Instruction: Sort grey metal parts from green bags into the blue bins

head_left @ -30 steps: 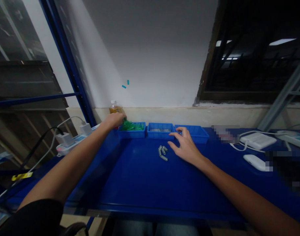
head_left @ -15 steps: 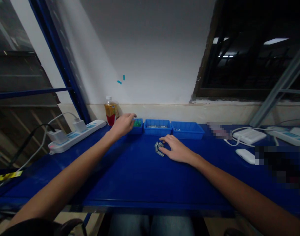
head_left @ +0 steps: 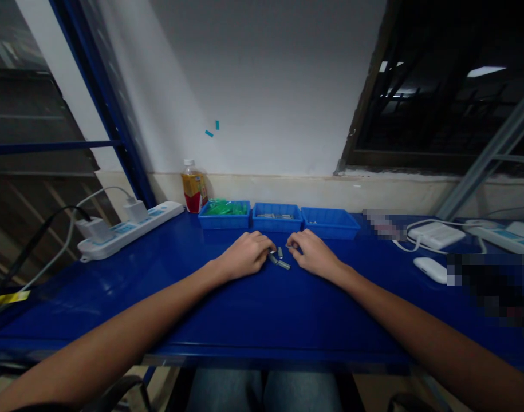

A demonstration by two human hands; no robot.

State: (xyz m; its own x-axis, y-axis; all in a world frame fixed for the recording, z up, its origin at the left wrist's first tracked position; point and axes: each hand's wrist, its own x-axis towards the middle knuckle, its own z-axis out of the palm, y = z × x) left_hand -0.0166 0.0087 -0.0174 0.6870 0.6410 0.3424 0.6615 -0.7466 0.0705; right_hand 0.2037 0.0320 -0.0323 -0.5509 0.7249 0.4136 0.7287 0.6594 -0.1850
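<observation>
Several small grey metal pieces (head_left: 284, 265), short and rod-like, lie loosely on the blue table between my hands. To their left, my left hand (head_left: 251, 253) rests low with its fingers curled together. A pale, shiny bit shows at its fingertips, too small to name. My right hand (head_left: 312, 253) is on the other side, thumb and forefinger pinched on what looks like another small metal piece (head_left: 288, 246). Its other fingers are bent. Behind the hands stand three blue bins: one with green plastic packaging (head_left: 225, 208), a middle bin (head_left: 276, 225) with metal pieces, and a right bin (head_left: 330, 229) holding a few small bits.
A drink bottle (head_left: 193, 186) stands by the wall behind the left bin. Power strips lie at the left (head_left: 128, 232) and far right (head_left: 506, 240). A white charger (head_left: 436, 236) with cables and a white case (head_left: 431, 270) sit on the right. The table's front edge (head_left: 270, 352) is near me.
My left hand has come back from the green-filled bin to the metal pieces. My right hand has lifted off them slightly to the right, pinching. Fewer pieces show on the table, arranged differently.
</observation>
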